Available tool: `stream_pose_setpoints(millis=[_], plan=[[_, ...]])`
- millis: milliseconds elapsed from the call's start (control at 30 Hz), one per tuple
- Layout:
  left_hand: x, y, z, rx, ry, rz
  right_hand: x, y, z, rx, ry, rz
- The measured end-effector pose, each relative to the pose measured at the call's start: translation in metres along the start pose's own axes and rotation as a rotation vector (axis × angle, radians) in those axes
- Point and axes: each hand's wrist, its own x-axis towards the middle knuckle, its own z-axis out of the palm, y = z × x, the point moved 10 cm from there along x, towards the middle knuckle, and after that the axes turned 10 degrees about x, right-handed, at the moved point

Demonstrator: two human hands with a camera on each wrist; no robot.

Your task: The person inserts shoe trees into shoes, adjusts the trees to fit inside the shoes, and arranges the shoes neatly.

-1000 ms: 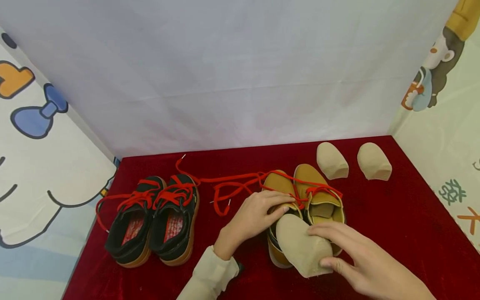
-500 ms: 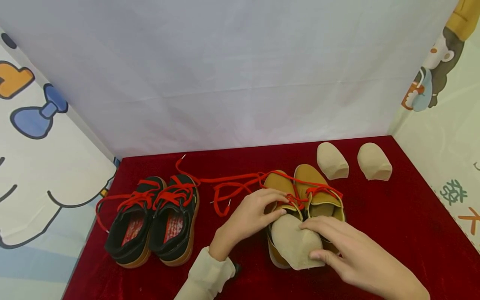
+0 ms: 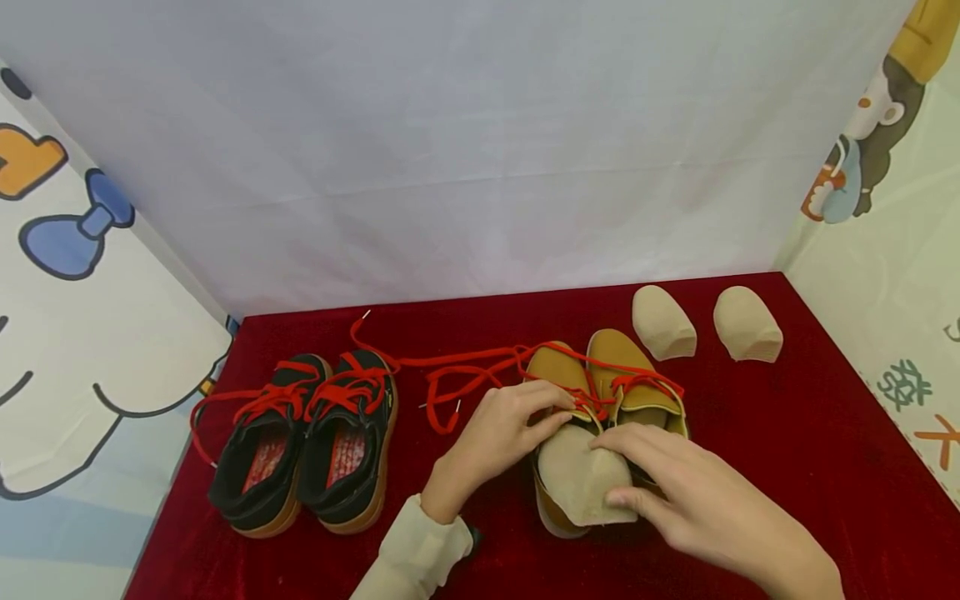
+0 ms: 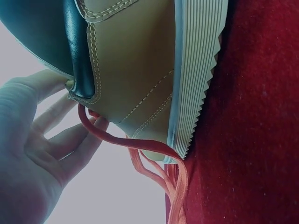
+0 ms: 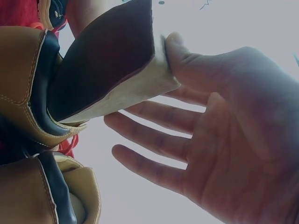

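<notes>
My right hand (image 3: pixel 697 496) grips a beige toe-shaped shoe insert (image 3: pixel 581 475) between thumb and fingers. The narrow end sits within the opening of the left tan shoe (image 3: pixel 552 367), and the blunt end sticks out, tilted, as the right wrist view also shows of the insert (image 5: pixel 105 60). At that shoe's tongue and red laces, my left hand (image 3: pixel 498 437) pinches the upper edge; the left wrist view has the thumb of the left hand (image 4: pixel 46 135) at the dark collar. Touching it on the right is the other tan shoe (image 3: pixel 615 354), partly behind my right hand.
Two more beige inserts, one nearer (image 3: pixel 663 323) and one farther right (image 3: pixel 747 325), lie at the back right. A pair of black shoes (image 3: pixel 348 433) with red laces stands left. Loose red laces (image 3: pixel 465 371) stretch across the red cloth (image 3: pixel 450 550). A white backdrop (image 3: pixel 480 167) closes the back.
My right hand has moved left and slightly up with the insert, which now sits deeper in the left tan shoe. My left hand has shifted slightly at the tongue.
</notes>
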Motion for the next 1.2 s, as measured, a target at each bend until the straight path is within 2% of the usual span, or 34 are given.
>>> stream_pose_setpoints(millis=[467, 767, 1200], plan=[[0.002, -0.005, -0.001, -0.025, 0.029, -0.014, 0.010, 0.007, 0.006, -0.009, -0.015, 0.030], [0.003, -0.005, -0.004, -0.024, 0.049, 0.006, 0.015, 0.010, 0.009, -0.011, -0.032, 0.038], [0.002, -0.008, -0.005, -0.097, 0.080, -0.018, 0.020, 0.017, 0.015, -0.006, -0.042, 0.055]])
